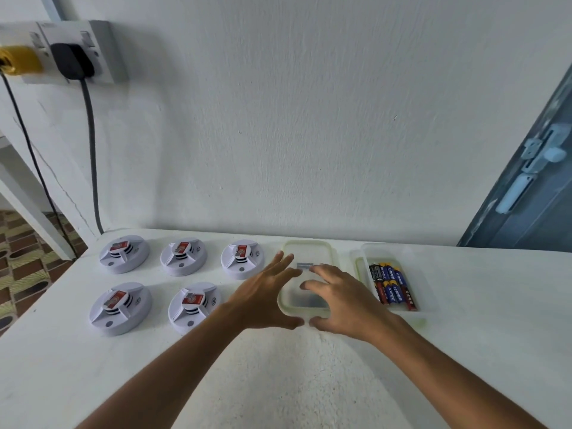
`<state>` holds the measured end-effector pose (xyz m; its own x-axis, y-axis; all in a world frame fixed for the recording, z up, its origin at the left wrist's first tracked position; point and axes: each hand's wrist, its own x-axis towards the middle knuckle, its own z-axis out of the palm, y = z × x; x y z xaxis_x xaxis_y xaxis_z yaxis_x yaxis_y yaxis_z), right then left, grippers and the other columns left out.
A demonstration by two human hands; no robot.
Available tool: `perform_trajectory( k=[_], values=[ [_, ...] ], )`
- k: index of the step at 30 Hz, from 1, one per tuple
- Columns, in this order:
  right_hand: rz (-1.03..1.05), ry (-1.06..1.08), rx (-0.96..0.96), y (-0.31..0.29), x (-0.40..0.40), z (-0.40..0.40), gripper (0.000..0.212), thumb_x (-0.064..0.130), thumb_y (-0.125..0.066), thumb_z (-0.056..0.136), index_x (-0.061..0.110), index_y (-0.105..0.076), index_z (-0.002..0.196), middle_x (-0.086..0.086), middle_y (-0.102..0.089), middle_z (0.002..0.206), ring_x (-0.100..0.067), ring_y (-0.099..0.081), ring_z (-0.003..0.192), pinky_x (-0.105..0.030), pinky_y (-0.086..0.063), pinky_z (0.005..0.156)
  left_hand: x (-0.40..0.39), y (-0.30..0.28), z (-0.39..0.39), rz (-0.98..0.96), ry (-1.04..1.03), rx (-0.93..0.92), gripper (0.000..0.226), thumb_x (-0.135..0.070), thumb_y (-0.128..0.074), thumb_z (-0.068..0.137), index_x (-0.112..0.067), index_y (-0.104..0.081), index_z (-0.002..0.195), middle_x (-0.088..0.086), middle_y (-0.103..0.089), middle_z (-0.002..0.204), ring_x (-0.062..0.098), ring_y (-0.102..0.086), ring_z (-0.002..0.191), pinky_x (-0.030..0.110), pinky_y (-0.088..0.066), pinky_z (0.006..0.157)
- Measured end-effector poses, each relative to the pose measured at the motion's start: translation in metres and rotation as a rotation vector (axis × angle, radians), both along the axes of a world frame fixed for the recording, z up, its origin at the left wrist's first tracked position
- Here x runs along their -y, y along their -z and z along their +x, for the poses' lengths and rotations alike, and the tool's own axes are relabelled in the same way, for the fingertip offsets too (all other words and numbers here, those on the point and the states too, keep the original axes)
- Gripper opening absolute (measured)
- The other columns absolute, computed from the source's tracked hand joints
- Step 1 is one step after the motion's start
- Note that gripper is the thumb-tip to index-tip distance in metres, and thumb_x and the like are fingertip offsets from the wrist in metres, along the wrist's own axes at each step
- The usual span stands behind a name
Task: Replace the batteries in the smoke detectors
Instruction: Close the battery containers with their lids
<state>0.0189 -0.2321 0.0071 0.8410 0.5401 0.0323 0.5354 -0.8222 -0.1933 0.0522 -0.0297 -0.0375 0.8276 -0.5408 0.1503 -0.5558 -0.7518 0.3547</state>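
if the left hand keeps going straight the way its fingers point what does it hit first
Probably the clear lidded container: the left hand has straight fingers aimed up and right at its left rim, seemingly already at it. Depth is unclear, so contact can't be confirmed.

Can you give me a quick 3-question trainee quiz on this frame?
1. How many detectors lie on the table?
2. True or false: the batteries lie in the lidded box.
3. The left hand and right hand are at: A) a detector B) the lidded box C) the tray

Key: 1. Five. 2. False, they lie in the open tray. 3. B.
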Motion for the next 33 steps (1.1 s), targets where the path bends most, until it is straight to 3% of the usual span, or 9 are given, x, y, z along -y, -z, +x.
perform_trajectory(
  k=[4, 11, 16, 19, 22, 25, 28, 30, 33],
  values=[
    [-0.072, -0.008, 0.039, 0.007, -0.005, 0.004, 0.069, 0.047, -0.059, 0.087, 0.023, -0.034, 0.148, -0.002, -0.024, 0.159, -0.019, -0.018, 0.146, -0.034, -0.021, 0.115, -0.003, 0.002, 0.005, -0.044, 0.004, -0.026, 0.101, -0.054, -0.082, 0.064, -0.016, -0.037, 0.146, 0.006, -0.017, 0.160, 0.018, -0.003, 0.149, 0.035, -0.017, 0.115],
    [-0.075, -0.010, 0.085, 0.011, -0.008, 0.008, 0.064, 0.043, -0.062, 0.085, 0.020, -0.045, 0.143, -0.003, -0.039, 0.152, -0.023, -0.032, 0.142, -0.037, -0.032, 0.112, 0.000, 0.006, 0.003, -0.085, -0.017, 0.005, 0.097, -0.045, -0.085, 0.064, -0.009, -0.043, 0.143, 0.012, -0.028, 0.155, 0.025, -0.011, 0.148, 0.038, -0.022, 0.115],
    [0.136, 0.037, -0.013, 0.001, 0.004, 0.017, 0.070, 0.061, -0.060, 0.083, 0.022, -0.049, 0.140, 0.007, -0.046, 0.146, -0.010, -0.040, 0.132, -0.026, -0.033, 0.105, -0.006, -0.004, 0.003, -0.023, 0.031, -0.033, 0.076, -0.033, -0.083, 0.072, -0.022, -0.049, 0.139, 0.003, -0.026, 0.157, 0.017, -0.009, 0.148, 0.034, -0.019, 0.115],
    [0.142, 0.074, -0.023, -0.001, 0.008, 0.026, 0.063, 0.054, -0.047, 0.094, 0.021, -0.038, 0.147, 0.003, -0.031, 0.156, -0.012, -0.023, 0.144, -0.028, -0.023, 0.113, -0.018, -0.008, 0.004, 0.019, 0.053, 0.012, 0.061, -0.015, -0.076, 0.080, -0.033, -0.053, 0.134, -0.004, -0.022, 0.158, 0.012, 0.001, 0.146, 0.035, -0.014, 0.116],
    [0.051, 0.083, -0.087, 0.002, 0.011, 0.029, 0.067, 0.056, -0.038, 0.096, 0.021, -0.023, 0.152, 0.001, -0.013, 0.161, -0.014, -0.005, 0.149, -0.033, -0.011, 0.119, -0.025, -0.015, 0.003, 0.061, -0.041, 0.010, 0.061, 0.000, -0.058, 0.086, -0.039, -0.053, 0.132, -0.006, -0.018, 0.159, 0.013, 0.010, 0.147, 0.047, -0.008, 0.119],
    [-0.046, 0.099, -0.053, 0.001, 0.010, 0.024, 0.074, 0.065, -0.031, 0.093, 0.022, -0.023, 0.152, -0.004, -0.027, 0.157, -0.019, -0.022, 0.145, -0.033, -0.019, 0.116, -0.023, -0.021, -0.003, 0.123, -0.101, 0.008, 0.048, -0.039, -0.042, 0.091, -0.033, -0.049, 0.138, -0.002, -0.018, 0.159, 0.020, 0.005, 0.149, 0.052, -0.006, 0.120],
    [-0.145, 0.113, 0.029, -0.009, 0.006, 0.018, 0.089, 0.080, -0.025, 0.079, 0.023, -0.038, 0.146, -0.004, -0.047, 0.139, -0.020, -0.041, 0.125, -0.035, -0.033, 0.103, -0.019, -0.021, -0.007, 0.157, -0.097, -0.047, 0.091, -0.083, -0.025, 0.078, -0.025, -0.039, 0.146, -0.001, -0.018, 0.159, 0.018, 0.001, 0.149, 0.043, -0.002, 0.118],
    [-0.184, 0.095, 0.002, -0.011, 0.006, 0.017, 0.094, 0.084, -0.039, 0.073, 0.022, -0.040, 0.144, -0.004, -0.044, 0.138, -0.021, -0.040, 0.125, -0.036, -0.034, 0.103, -0.019, -0.021, -0.007, 0.144, -0.077, -0.074, 0.104, -0.085, -0.036, 0.066, -0.021, -0.035, 0.148, -0.001, -0.019, 0.159, 0.016, -0.004, 0.149, 0.037, -0.007, 0.117],
    [-0.190, 0.075, -0.062, -0.011, 0.003, 0.014, 0.100, 0.075, -0.060, 0.071, 0.018, -0.033, 0.148, -0.004, -0.029, 0.152, -0.021, -0.027, 0.138, -0.037, -0.031, 0.109, -0.021, -0.019, -0.006, 0.112, -0.079, -0.083, 0.101, -0.073, -0.060, 0.066, -0.021, -0.035, 0.148, -0.002, -0.023, 0.158, 0.014, -0.013, 0.148, 0.041, -0.022, 0.117]
  ],
)
